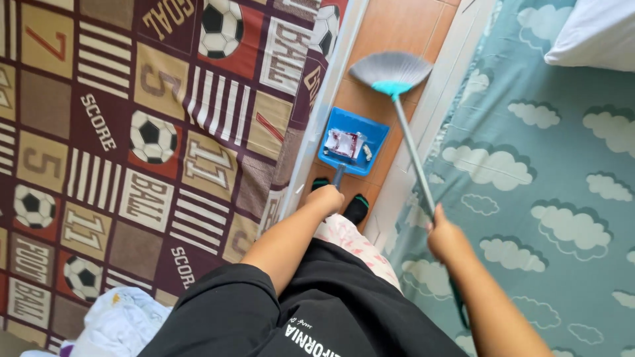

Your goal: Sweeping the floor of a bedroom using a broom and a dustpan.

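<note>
While our left hand [324, 198] is closed round the handle of the blue dustpan [352, 140] on the floor strip just ahead of our feet, our right hand [448, 238] grips the broom [410, 142] shaft — slanting up-left, bristles just beyond the pan.

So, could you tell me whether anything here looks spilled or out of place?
Nothing looks spilled. Crumpled white-and-red scraps sit inside the blue dustpan, on the tiled floor between two beds. The broom rests just beyond it.
</note>
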